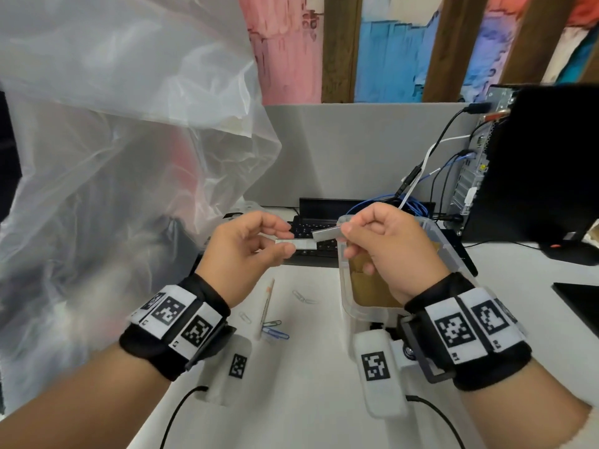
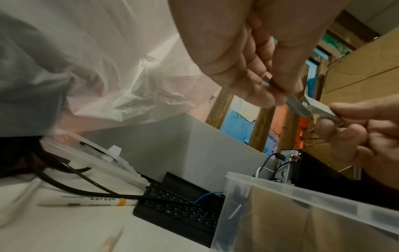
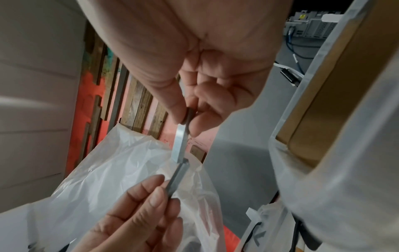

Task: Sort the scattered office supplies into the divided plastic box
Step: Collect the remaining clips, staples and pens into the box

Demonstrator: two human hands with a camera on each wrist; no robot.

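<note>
From the head camera, the left hand (image 1: 246, 251) and right hand (image 1: 385, 251) each pinch a strip of staples (image 1: 296, 244), ends nearly meeting above the desk, just left of the clear plastic box (image 1: 348, 288). A pencil (image 1: 265, 307) and paper clips (image 1: 275, 330) (loose) lie nearer.

The left wrist camera shows the left hand's fingertips (image 2: 265, 95) gripping one strip.

The right wrist camera shows the right thumb (image 3: 172, 109) clamping the other.

One head view from above, two wrist views from below

The head camera looks forward and down over the white desk (image 1: 311, 400); each wrist camera looks up along its own palm, very close, and all three share the two short silver metal strips (image 1: 325, 234) (image 2: 298, 106) (image 3: 180, 145) beside the clear plastic box (image 1: 351, 306) (image 2: 323, 196) (image 3: 345, 153).
</note>
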